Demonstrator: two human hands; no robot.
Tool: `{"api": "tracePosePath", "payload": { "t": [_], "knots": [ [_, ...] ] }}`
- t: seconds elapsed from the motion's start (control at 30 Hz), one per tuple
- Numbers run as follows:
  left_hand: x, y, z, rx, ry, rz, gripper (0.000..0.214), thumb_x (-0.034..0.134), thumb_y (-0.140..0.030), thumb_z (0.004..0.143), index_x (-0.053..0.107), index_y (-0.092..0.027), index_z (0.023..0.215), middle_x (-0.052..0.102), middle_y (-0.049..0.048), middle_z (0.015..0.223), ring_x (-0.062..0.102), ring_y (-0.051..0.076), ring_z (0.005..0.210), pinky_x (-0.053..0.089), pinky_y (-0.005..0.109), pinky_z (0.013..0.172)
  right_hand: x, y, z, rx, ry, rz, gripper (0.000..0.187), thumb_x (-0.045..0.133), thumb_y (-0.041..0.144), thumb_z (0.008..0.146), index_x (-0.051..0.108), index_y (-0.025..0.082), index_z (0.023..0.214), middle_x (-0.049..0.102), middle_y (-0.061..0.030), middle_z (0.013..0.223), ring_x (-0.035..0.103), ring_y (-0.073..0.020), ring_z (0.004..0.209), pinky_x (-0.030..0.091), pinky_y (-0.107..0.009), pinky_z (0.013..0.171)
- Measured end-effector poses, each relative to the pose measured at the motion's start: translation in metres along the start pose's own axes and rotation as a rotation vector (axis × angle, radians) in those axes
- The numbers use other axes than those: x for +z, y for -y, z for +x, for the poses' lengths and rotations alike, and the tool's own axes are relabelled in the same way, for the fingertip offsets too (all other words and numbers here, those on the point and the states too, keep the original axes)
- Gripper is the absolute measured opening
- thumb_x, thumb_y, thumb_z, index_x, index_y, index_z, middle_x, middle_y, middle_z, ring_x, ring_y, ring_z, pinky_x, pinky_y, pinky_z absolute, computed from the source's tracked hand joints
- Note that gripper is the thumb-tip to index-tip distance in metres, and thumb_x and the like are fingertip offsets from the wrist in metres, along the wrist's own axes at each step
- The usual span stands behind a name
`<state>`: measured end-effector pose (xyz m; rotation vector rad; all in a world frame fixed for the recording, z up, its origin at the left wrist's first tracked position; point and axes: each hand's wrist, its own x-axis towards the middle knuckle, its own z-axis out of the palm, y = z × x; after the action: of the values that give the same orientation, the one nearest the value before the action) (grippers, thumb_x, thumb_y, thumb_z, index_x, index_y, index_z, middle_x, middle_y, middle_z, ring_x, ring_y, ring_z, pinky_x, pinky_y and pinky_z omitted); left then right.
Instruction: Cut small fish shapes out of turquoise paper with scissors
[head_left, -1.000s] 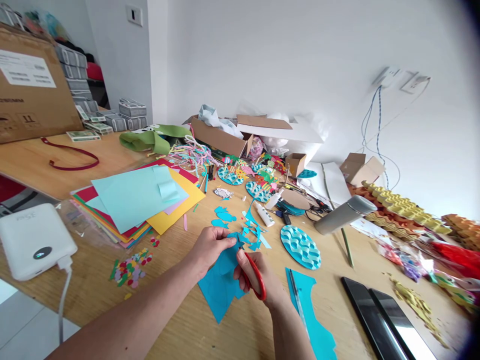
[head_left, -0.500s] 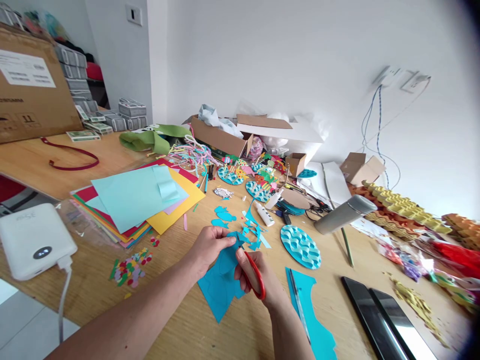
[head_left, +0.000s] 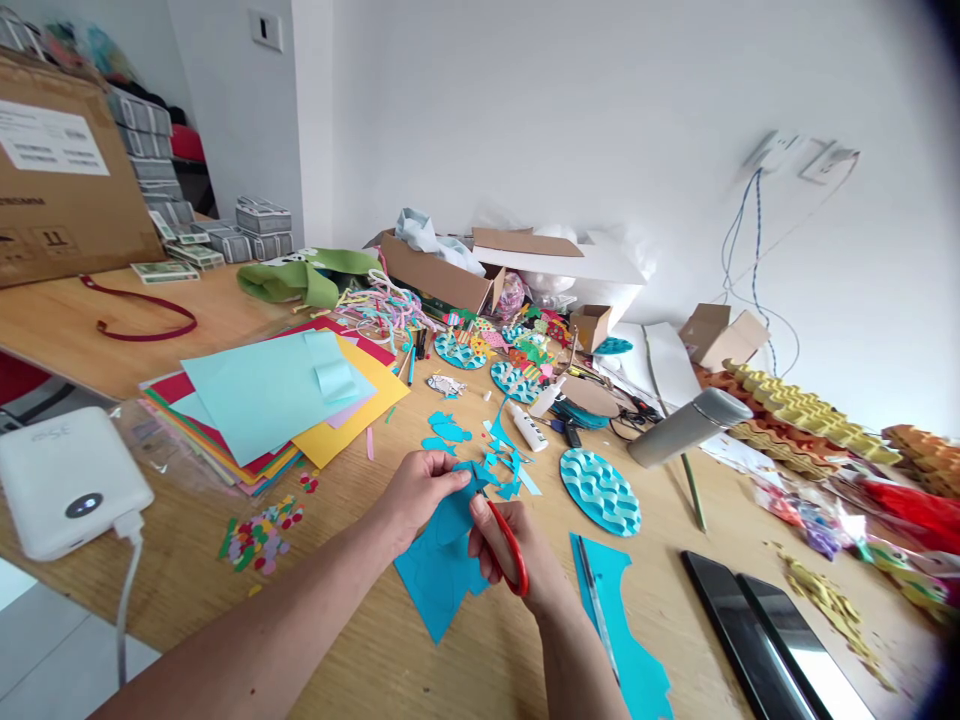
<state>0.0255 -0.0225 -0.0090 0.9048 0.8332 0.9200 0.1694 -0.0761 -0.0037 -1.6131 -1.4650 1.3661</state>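
My left hand (head_left: 420, 492) pinches the upper part of a blue sheet of paper (head_left: 439, 580), whose lower corner hangs toward me and carries faint drawn lines. In my right hand (head_left: 517, 555) is a pair of scissors with red handles (head_left: 514, 550). Their blades meet the paper near my left fingertips, mostly hidden by my hands. Just beyond lie blue paper scraps (head_left: 510, 465) and several cut blue paper shapes (head_left: 450, 430). A larger blue paper offcut (head_left: 626, 630) with a pen (head_left: 598, 600) on it is right of my right forearm.
Stacked coloured paper (head_left: 255, 400) and a white power bank (head_left: 71, 485) with a cable are at left, near paper dots (head_left: 262, 535). A wavy blue oval (head_left: 600, 492), a grey flask (head_left: 690, 428) and two dark phones (head_left: 750, 640) are at right. Glue bottles (head_left: 529, 427) stand ahead.
Almost nothing differs. Both hands, the scissors and the blue paper keep their places, and the whole view has shifted very slightly.
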Motion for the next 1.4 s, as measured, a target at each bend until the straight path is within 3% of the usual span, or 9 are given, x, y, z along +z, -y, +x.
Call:
{"api": "tracePosePath", "payload": {
  "t": [0.5,0.9,1.17,1.4],
  "knots": [
    [0.0007,-0.0032,-0.0011,-0.031,0.03,-0.018,0.026,0.074,-0.034,0.058,0.058,-0.014,0.06,0.059,-0.0008,0.058,0.05,0.011,0.056,0.037,0.026,0.058,-0.0011,-0.0008,-0.0008,0.0,0.007,-0.021,0.067,0.045,0.076,0.078,0.055,0.015,0.052,0.05,-0.0008,0.039,0.041,-0.0067,0.032,0.029,-0.019,0.033],
    [0.0015,-0.0014,-0.0027,-0.032,-0.001,-0.032,0.024,0.074,-0.033,0.058,0.059,-0.015,0.064,0.061,-0.0008,0.058,0.053,0.013,0.055,0.037,0.026,0.057,-0.0003,-0.0019,-0.0002,0.004,0.003,0.017,0.066,0.044,0.075,0.079,0.055,0.016,0.051,0.049,-0.0005,0.038,0.039,-0.0067,0.03,0.028,-0.019,0.033],
    [-0.0006,-0.0025,-0.0011,-0.068,0.07,-0.034,0.024,0.074,-0.032,0.058,0.062,-0.013,0.067,0.065,0.0025,0.063,0.055,0.014,0.057,0.04,0.027,0.058,-0.0031,-0.001,-0.0014,0.003,0.026,0.005,0.063,0.049,0.074,0.077,0.058,0.016,0.053,0.05,-0.0007,0.04,0.044,-0.0081,0.034,0.032,-0.019,0.034],
    [-0.0046,0.0007,0.003,-0.065,0.074,0.006,0.024,0.074,-0.031,0.057,0.063,-0.013,0.068,0.064,0.0018,0.065,0.055,0.014,0.06,0.039,0.027,0.061,-0.0039,-0.0003,-0.0021,0.008,0.03,-0.019,0.061,0.05,0.07,0.08,0.057,0.015,0.054,0.05,-0.0002,0.04,0.041,-0.0072,0.032,0.028,-0.018,0.032]
  ]
}}
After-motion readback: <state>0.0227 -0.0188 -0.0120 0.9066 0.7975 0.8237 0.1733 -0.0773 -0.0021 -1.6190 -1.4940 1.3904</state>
